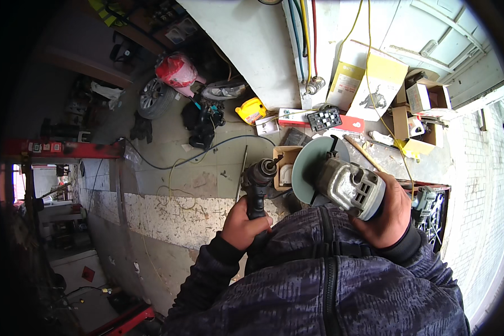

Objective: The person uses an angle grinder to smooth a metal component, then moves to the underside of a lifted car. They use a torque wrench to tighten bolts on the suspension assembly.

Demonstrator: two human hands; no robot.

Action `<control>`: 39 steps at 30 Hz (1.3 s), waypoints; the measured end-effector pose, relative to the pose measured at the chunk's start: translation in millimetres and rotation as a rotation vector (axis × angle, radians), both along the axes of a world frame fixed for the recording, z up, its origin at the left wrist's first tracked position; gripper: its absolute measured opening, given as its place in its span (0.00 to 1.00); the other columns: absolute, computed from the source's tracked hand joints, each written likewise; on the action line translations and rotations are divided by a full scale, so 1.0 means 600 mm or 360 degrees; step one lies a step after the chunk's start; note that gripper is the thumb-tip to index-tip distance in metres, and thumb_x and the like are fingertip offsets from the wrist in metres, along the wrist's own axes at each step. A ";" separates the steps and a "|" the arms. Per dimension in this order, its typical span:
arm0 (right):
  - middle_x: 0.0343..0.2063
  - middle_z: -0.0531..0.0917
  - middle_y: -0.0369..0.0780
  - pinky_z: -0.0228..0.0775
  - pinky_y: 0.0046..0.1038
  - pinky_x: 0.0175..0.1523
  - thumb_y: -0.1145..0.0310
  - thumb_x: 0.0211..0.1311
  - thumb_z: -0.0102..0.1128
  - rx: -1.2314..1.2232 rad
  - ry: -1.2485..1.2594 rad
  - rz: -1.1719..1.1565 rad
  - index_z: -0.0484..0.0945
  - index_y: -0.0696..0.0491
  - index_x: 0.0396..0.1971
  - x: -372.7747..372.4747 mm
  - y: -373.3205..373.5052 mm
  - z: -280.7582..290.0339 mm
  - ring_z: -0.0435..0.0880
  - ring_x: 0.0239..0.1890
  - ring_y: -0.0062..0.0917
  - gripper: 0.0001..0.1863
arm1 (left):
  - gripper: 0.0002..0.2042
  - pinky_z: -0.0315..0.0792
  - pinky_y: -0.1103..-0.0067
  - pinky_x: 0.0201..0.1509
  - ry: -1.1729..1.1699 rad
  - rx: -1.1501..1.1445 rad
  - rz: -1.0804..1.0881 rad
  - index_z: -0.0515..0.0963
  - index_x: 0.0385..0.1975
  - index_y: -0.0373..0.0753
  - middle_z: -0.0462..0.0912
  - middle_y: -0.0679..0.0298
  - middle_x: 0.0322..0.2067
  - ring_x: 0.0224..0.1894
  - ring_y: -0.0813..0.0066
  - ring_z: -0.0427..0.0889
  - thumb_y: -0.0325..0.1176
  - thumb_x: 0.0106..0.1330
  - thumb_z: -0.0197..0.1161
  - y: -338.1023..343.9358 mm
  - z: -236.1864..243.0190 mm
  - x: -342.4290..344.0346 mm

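Drill [259,173] in my left grip [244,225]: the head view shows my fingers and thumb closed round its dark handle, its chuck end up, above the floor [210,178]. My right grip [393,214] clasps the body of an angle grinder [350,187], with its grey-green disc [307,172] turned toward the drill; the two tools stay apart. Between them, beyond my jacket [297,269], sits a small open cardboard box [286,150]. A wooden handle [364,152] lies past the grinder. Along the floor's far edge, by the foot of the white wall [252,50], I see a yellow jug [252,111] and a black tray [324,119]; toward the far left corner, a wheel [153,99].
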State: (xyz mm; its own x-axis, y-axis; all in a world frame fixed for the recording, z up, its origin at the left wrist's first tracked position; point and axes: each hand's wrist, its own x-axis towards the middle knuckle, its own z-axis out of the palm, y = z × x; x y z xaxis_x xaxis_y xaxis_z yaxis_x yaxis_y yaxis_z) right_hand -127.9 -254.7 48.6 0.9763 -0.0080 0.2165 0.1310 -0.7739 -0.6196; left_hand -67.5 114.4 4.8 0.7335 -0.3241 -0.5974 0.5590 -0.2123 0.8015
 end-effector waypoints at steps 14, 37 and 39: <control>0.50 0.88 0.52 0.83 0.48 0.58 0.68 0.48 0.91 -0.0063 -0.0076 0.0017 0.74 0.57 0.64 0.014 0.014 0.004 0.91 0.51 0.54 0.44 | 0.21 0.85 0.67 0.51 -0.0020 -0.0030 -0.0028 0.73 0.60 0.34 0.87 0.58 0.39 0.40 0.65 0.92 0.25 0.70 0.72 0.001 -0.003 -0.005; 0.47 0.87 0.52 0.82 0.49 0.56 0.67 0.48 0.90 -0.0092 -0.0119 -0.0008 0.76 0.58 0.62 -0.003 0.023 0.008 0.89 0.48 0.54 0.42 | 0.22 0.85 0.67 0.51 -0.0020 0.0021 -0.0038 0.72 0.61 0.33 0.87 0.58 0.40 0.39 0.66 0.91 0.26 0.70 0.72 0.007 -0.005 -0.017; 0.49 0.88 0.52 0.83 0.48 0.57 0.67 0.49 0.90 -0.0089 -0.0086 -0.0014 0.75 0.57 0.65 -0.004 0.024 0.010 0.90 0.50 0.54 0.43 | 0.22 0.85 0.67 0.51 -0.0051 -0.0031 -0.0044 0.73 0.60 0.33 0.87 0.58 0.40 0.39 0.66 0.91 0.26 0.69 0.72 0.006 -0.004 -0.018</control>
State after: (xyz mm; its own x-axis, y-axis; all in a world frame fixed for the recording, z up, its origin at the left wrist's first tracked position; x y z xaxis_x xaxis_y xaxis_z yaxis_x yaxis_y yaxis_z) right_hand -130.5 -240.5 54.8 0.9631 -0.0031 0.2690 0.1560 -0.8083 -0.5678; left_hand -78.4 118.3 2.3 0.7428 -0.3555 -0.5673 0.5272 -0.2116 0.8230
